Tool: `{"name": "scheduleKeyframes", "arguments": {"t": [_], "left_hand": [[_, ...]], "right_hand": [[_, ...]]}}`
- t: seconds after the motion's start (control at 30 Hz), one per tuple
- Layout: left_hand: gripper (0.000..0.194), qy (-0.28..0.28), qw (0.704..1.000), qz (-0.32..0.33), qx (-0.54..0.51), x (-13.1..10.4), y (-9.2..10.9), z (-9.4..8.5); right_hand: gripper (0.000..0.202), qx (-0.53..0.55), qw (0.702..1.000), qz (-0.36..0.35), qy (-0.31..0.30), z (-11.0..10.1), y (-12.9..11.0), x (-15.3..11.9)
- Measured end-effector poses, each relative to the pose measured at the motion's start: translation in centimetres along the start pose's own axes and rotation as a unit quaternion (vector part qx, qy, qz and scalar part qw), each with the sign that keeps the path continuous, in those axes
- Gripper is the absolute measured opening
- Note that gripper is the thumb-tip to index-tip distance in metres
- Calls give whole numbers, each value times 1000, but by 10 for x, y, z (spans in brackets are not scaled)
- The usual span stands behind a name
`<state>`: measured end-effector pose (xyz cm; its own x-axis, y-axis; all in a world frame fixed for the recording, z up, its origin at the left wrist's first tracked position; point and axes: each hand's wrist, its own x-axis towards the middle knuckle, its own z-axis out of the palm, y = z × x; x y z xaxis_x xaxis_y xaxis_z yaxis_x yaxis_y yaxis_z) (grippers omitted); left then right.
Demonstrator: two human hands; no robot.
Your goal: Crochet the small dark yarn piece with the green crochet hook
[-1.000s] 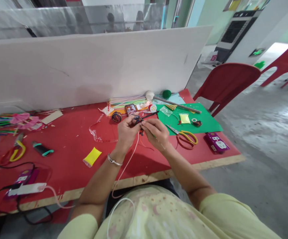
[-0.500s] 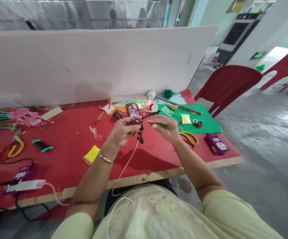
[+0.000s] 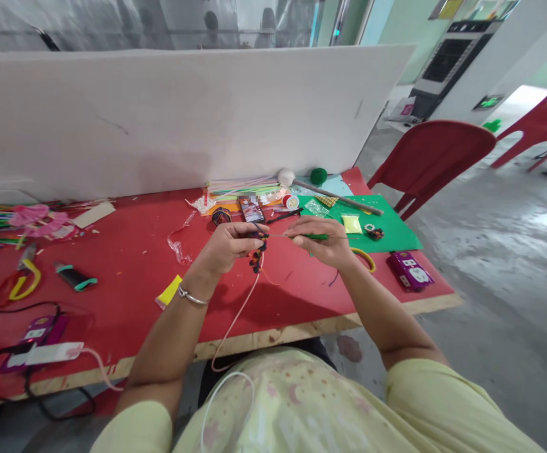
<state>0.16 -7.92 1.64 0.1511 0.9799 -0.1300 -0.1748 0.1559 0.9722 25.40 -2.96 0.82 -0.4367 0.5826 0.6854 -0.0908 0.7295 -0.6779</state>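
Note:
My left hand [image 3: 226,246] pinches a small crocheted piece [image 3: 256,258] of dark and orange yarn, its lower part hanging below the fingers. My right hand [image 3: 327,244] is closed around the green handle of a crochet hook [image 3: 319,237]. The hook's thin metal shaft points left toward the piece; whether its tip is in a stitch is too small to tell. Beyond my left hand lie a multicoloured yarn ball [image 3: 221,216] and a phone [image 3: 251,209] with its screen lit.
A green mat [image 3: 386,217] bears a yellow packet [image 3: 351,224] and a small dark crocheted piece [image 3: 374,233]. Yellow-handled scissors [image 3: 365,258] lie partly behind my right wrist. A purple box [image 3: 410,272] sits at the right. At the left are a cutter [image 3: 75,277] and more scissors [image 3: 24,280]. A white board [image 3: 169,119] stands behind.
My right hand has moved slightly right with the hook, away from my left hand. My left hand has shifted a little left with the crocheted piece. The whole view has moved slightly.

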Motion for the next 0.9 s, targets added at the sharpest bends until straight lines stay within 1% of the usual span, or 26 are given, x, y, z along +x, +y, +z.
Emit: {"name": "scheduleKeyframes", "arguments": {"t": [0.07, 0.13, 0.17, 0.23, 0.27, 0.3, 0.33, 0.37, 0.4, 0.43, 0.47, 0.5, 0.53, 0.57, 0.6, 0.63, 0.67, 0.7, 0.73, 0.8, 0.87, 0.9], "left_hand": [[39, -11, 1000, -4, 13, 0, 1, 0], [37, -23, 999, 2, 23, 1, 0, 2], [38, -27, 999, 9, 25, 3, -3, 5], [43, -12, 999, 41, 33, 7, -11, 13], [47, 12, 996, 79, 44, 10, -16, 19], [48, 56, 988, 132, 65, 12, -22, 25], [47, 103, 973, 176, 106, 14, -28, 31], [43, 157, 954, 212, 140, 15, -33, 37], [41, 198, 939, 236, 154, 17, -38, 43], [40, 220, 930, 248, 158, 17, -42, 48], [37, 234, 928, 253, 141, 18, -44, 53], [35, 237, 933, 248, 104, 18, -45, 55], [33, 228, 944, 233, 54, 18, -45, 57], [32, 207, 956, 206, -4, 17, -42, 56], [32, 179, 967, 171, -62, 17, -39, 53], [33, 131, 978, 122, -106, 15, -34, 49], [34, 83, 986, 77, -124, 13, -29, 43], [34, 49, 990, 40, -123, 11, -23, 36], [33, 33, 993, 14, -115, 8, -18, 28], [33, 16, 996, -6, -88, 3, -9, 15], [34, 8, 998, -10, -67, -2, -4, 6], [34, 7, 998, -11, -62, -3, -3, 4]], "right_hand": [[10, 35, 998, 42, -5, -4, 1, 1], [15, 108, 988, 114, 14, 0, 7, 0], [21, 158, 974, 157, 33, 6, 11, -2], [33, 267, 930, 237, 91, 25, 19, -8], [38, 297, 910, 260, 125, 37, 22, -11], [41, 302, 900, 263, 173, 49, 23, -15], [40, 282, 901, 255, 210, 61, 23, -18], [35, 232, 911, 231, 249, 72, 22, -22], [28, 158, 927, 193, 280, 81, 20, -25], [22, 93, 937, 151, 301, 89, 18, -28], [17, 38, 942, 109, 315, 95, 17, -31], [15, 0, 943, 74, 324, 99, 17, -33], [15, -19, 943, 50, 328, 101, 18, -33], [17, -22, 942, 38, 333, 101, 20, -33], [18, -14, 942, 40, 333, 100, 24, -33], [21, 3, 944, 51, 325, 95, 27, -31], [23, 28, 949, 67, 307, 89, 31, -29], [25, 57, 956, 85, 277, 81, 34, -27], [26, 84, 964, 96, 233, 72, 37, -25], [25, 108, 978, 93, 150, 51, 38, -20], [21, 83, 989, 71, 101, 34, 35, -16], [19, 70, 992, 62, 86, 27, 33, -15]]}}
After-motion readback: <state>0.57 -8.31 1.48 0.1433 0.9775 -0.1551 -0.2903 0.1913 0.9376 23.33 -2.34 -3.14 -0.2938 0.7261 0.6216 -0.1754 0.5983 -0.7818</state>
